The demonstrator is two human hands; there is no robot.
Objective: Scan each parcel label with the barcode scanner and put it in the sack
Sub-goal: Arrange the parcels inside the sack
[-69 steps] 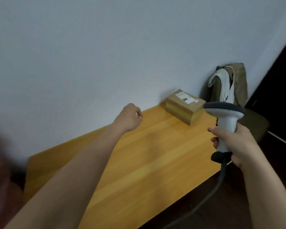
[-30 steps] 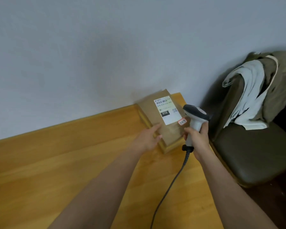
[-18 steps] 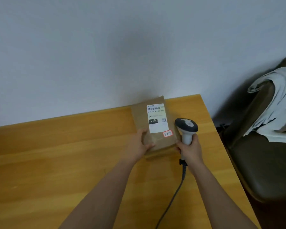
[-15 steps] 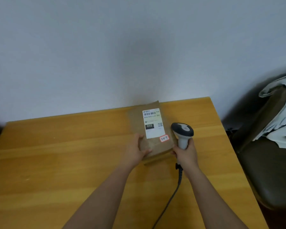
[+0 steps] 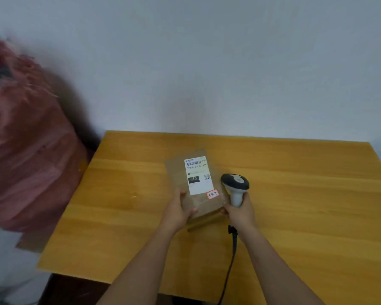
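The left hand [image 5: 178, 211] gripped the parcel [image 5: 195, 183], raised off the bench [image 5: 295, 205]; the right hand [image 5: 240, 213] beside it held the scanner [image 5: 235, 186]. Bagging was not yet done: the sack [image 5: 24, 150] stood well to the left.

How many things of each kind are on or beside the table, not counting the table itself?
Parcels: 1, the brown parcel, label up, held by the left hand
Barcode scanners: 1, the scanner in the right hand
Sacks: 1, the red sack left of the table
Total: 3
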